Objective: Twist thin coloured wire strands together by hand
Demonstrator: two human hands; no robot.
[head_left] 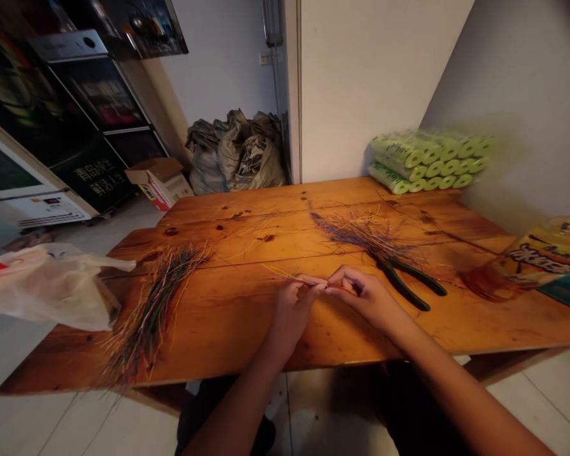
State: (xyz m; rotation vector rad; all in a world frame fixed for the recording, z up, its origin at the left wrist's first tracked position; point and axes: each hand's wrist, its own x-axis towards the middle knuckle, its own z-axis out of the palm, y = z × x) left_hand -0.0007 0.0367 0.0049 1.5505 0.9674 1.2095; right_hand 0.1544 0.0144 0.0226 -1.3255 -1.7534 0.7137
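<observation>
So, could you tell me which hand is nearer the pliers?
Right. The right hand is just beside the pliers, not touching them; the left hand is farther away, beyond the right hand.

Pale walls [375, 82] close the far side and right; bulging woven sacks [235, 155] slump against the far wall; a cardboard box [159, 180] sits on the white tile floor [332, 411] at left, beside a dark glass-fronted cabinet [95, 107]; an orange plank table [266, 202] stands near.

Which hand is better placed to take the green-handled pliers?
Probably the right hand: it lies on the same side as the green-handled pliers and closest to them. The left hand is farther away, beyond it. Both pinch the thin wire.
</observation>
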